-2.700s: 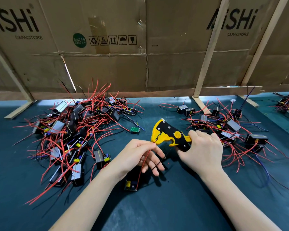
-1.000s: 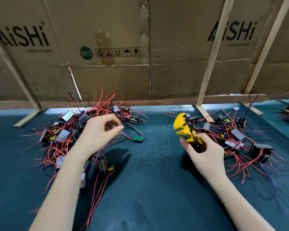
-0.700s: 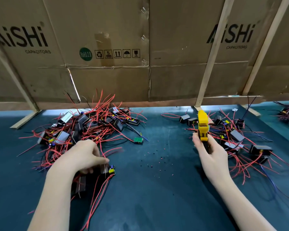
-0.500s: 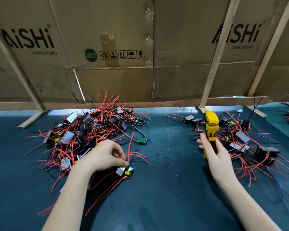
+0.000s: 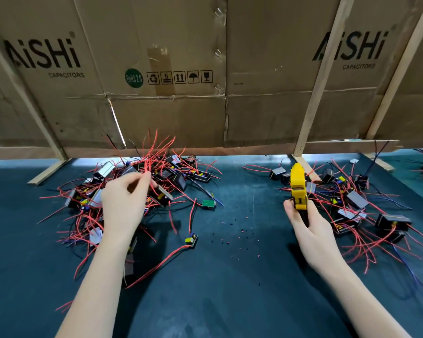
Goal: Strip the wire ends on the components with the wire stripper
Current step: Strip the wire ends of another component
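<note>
The right hand [image 5: 310, 230] is wrapping its curled fingers around the handles of the wire stripper [image 5: 298, 189], and those dark handles are mostly hiding inside the palm, so how far they are squeezed cannot be told. Only the yellow head is showing above the fist. The tool's long axis is running from the wrist away toward the cardboard wall [image 5: 205, 69], head pointing up and away from the person, nearly upright in the frame. Its jaws are facing away, so their opening is hard to make out.

The left hand [image 5: 125, 203] is pinching a bunch of red wires [image 5: 148, 164] between thumb and fingertips, raised above the left pile of components [image 5: 142, 191]; the wires are fanning upward past the pinch. A dark component [image 5: 161, 195] is hanging just right of that hand, though whether it belongs to the pinched wires is unclear in the tangle.

A second pile of components [image 5: 357, 206] is lying just beyond and right of the tool hand. Between the two hands, tiny red and black insulation bits [image 5: 232, 230] are dotting the dark green mat [image 5: 217, 289], and a small green circuit board [image 5: 208, 204] is sitting right of the left hand
</note>
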A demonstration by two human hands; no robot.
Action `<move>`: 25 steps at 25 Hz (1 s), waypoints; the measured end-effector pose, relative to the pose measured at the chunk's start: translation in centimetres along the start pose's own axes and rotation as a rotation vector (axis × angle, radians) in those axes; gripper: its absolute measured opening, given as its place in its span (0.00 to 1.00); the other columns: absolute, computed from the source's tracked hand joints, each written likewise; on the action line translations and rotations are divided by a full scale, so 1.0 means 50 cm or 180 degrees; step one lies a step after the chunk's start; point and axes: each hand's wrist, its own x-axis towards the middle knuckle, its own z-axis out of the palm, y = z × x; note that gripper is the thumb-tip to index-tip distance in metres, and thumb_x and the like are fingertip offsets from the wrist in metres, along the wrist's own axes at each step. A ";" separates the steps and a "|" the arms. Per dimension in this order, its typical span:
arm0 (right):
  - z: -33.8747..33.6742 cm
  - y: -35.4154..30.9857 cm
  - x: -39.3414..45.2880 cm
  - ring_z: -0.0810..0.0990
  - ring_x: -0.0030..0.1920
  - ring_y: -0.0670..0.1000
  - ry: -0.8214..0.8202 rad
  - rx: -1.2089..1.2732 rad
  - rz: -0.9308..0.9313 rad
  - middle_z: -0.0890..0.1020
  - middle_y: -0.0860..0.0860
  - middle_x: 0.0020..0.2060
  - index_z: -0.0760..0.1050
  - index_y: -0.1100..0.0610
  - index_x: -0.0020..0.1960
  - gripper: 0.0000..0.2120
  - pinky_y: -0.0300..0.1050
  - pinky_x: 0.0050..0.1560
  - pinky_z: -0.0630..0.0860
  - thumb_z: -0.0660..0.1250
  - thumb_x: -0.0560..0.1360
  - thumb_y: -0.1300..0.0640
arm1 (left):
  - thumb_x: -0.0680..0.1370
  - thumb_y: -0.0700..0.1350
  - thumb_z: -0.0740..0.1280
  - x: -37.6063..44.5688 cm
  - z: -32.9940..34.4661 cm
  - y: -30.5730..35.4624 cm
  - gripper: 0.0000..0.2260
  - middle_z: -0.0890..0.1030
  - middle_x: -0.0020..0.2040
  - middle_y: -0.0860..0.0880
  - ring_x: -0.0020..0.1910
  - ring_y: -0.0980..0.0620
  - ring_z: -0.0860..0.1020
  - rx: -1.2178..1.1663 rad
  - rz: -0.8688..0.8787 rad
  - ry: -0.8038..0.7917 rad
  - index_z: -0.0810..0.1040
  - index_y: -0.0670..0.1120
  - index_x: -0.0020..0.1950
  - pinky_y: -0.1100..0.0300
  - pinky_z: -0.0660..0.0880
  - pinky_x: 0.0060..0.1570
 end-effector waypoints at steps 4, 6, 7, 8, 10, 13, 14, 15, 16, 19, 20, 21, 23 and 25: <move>-0.001 0.000 0.005 0.73 0.34 0.43 0.0004 -0.0425 0.0010 0.76 0.44 0.29 0.73 0.48 0.45 0.27 0.45 0.39 0.69 0.58 0.65 0.26 | 0.80 0.42 0.66 0.000 -0.001 0.028 0.15 0.80 0.32 0.51 0.33 0.58 0.74 -0.1677 -0.0216 -0.0578 0.83 0.48 0.34 0.70 0.71 0.37; 0.003 0.002 0.005 0.74 0.34 0.44 -0.0012 -0.0612 -0.0057 0.76 0.46 0.30 0.72 0.50 0.43 0.28 0.44 0.37 0.69 0.60 0.64 0.25 | 0.79 0.38 0.66 -0.016 0.014 0.049 0.12 0.80 0.33 0.50 0.32 0.58 0.73 -0.1717 -0.0176 -0.1147 0.85 0.48 0.40 0.71 0.70 0.35; 0.006 0.002 0.004 0.74 0.33 0.44 -0.0025 -0.0690 -0.0108 0.75 0.46 0.29 0.72 0.50 0.41 0.27 0.44 0.36 0.68 0.63 0.66 0.25 | 0.78 0.36 0.66 -0.027 0.023 0.058 0.10 0.79 0.31 0.48 0.31 0.58 0.73 -0.1604 -0.0119 -0.1447 0.85 0.46 0.45 0.71 0.70 0.34; 0.010 0.003 0.003 0.74 0.33 0.43 -0.0045 -0.0775 -0.0156 0.76 0.45 0.29 0.72 0.51 0.40 0.26 0.43 0.35 0.68 0.66 0.66 0.27 | 0.78 0.34 0.67 -0.038 0.031 0.064 0.08 0.78 0.30 0.47 0.30 0.57 0.72 -0.1476 -0.0080 -0.1736 0.85 0.44 0.49 0.71 0.70 0.34; 0.017 0.007 0.000 0.75 0.36 0.41 -0.0089 -0.0960 -0.0259 0.77 0.40 0.31 0.72 0.49 0.38 0.21 0.39 0.35 0.67 0.70 0.65 0.32 | 0.77 0.35 0.68 -0.061 0.047 0.072 0.08 0.81 0.29 0.45 0.28 0.56 0.72 -0.1170 -0.0137 -0.2239 0.83 0.42 0.53 0.69 0.70 0.33; 0.022 0.016 -0.002 0.75 0.38 0.44 0.0034 -0.1238 -0.0465 0.78 0.43 0.33 0.73 0.50 0.40 0.17 0.40 0.38 0.68 0.75 0.66 0.40 | 0.77 0.36 0.69 -0.089 0.068 0.076 0.13 0.85 0.34 0.44 0.28 0.55 0.77 -0.0922 -0.0534 -0.2934 0.77 0.38 0.62 0.67 0.72 0.32; 0.020 0.018 -0.001 0.75 0.39 0.47 0.0121 -0.1334 -0.0513 0.77 0.44 0.35 0.73 0.52 0.41 0.17 0.44 0.40 0.68 0.76 0.66 0.43 | 0.77 0.36 0.69 -0.096 0.074 0.075 0.17 0.85 0.34 0.44 0.28 0.55 0.79 -0.0934 -0.0670 -0.3054 0.73 0.38 0.65 0.66 0.73 0.32; 0.015 0.020 0.002 0.75 0.40 0.51 0.0215 -0.1398 -0.0544 0.77 0.46 0.36 0.72 0.54 0.41 0.16 0.47 0.40 0.68 0.76 0.67 0.46 | 0.77 0.36 0.70 -0.100 0.078 0.076 0.21 0.85 0.34 0.45 0.28 0.54 0.80 -0.0971 -0.0769 -0.3106 0.69 0.40 0.68 0.66 0.72 0.31; 0.009 0.021 0.004 0.74 0.40 0.52 0.0302 -0.1417 -0.0560 0.77 0.46 0.36 0.72 0.54 0.41 0.16 0.48 0.40 0.68 0.76 0.68 0.47 | 0.77 0.36 0.70 -0.101 0.081 0.075 0.23 0.85 0.33 0.45 0.28 0.54 0.81 -0.1005 -0.0807 -0.3123 0.66 0.41 0.69 0.66 0.72 0.31; -0.005 0.022 0.008 0.74 0.38 0.53 0.0430 -0.1395 -0.0670 0.76 0.47 0.35 0.71 0.54 0.41 0.14 0.48 0.39 0.67 0.75 0.67 0.49 | 0.76 0.38 0.71 -0.100 0.081 0.074 0.19 0.84 0.31 0.46 0.28 0.53 0.79 -0.0836 -0.0650 -0.3129 0.71 0.44 0.66 0.66 0.72 0.31; -0.007 0.021 0.007 0.74 0.38 0.54 0.0427 -0.1428 -0.0737 0.76 0.47 0.35 0.72 0.54 0.41 0.14 0.48 0.39 0.68 0.75 0.67 0.49 | 0.77 0.41 0.71 -0.099 0.081 0.071 0.16 0.83 0.30 0.47 0.27 0.53 0.79 -0.0584 -0.0495 -0.3082 0.75 0.46 0.63 0.66 0.72 0.31; -0.006 0.020 0.006 0.74 0.38 0.54 0.0407 -0.1474 -0.0790 0.76 0.48 0.35 0.72 0.55 0.41 0.15 0.49 0.39 0.69 0.76 0.67 0.50 | 0.76 0.44 0.72 -0.098 0.079 0.068 0.12 0.82 0.28 0.48 0.26 0.55 0.78 -0.0191 -0.0229 -0.2949 0.78 0.48 0.59 0.66 0.71 0.31; -0.003 0.018 0.005 0.74 0.38 0.55 0.0369 -0.1531 -0.0815 0.76 0.48 0.36 0.73 0.55 0.42 0.15 0.51 0.41 0.71 0.76 0.66 0.50 | 0.74 0.47 0.73 -0.093 0.065 0.072 0.08 0.81 0.28 0.53 0.27 0.59 0.76 0.0436 0.0616 -0.2501 0.82 0.52 0.53 0.63 0.71 0.36; 0.000 0.016 0.006 0.75 0.39 0.55 0.0358 -0.1479 -0.0747 0.76 0.48 0.36 0.73 0.55 0.43 0.15 0.51 0.42 0.71 0.76 0.67 0.49 | 0.72 0.46 0.75 -0.088 0.050 0.079 0.12 0.82 0.37 0.55 0.40 0.59 0.77 0.0049 0.1322 -0.2791 0.83 0.55 0.55 0.63 0.70 0.45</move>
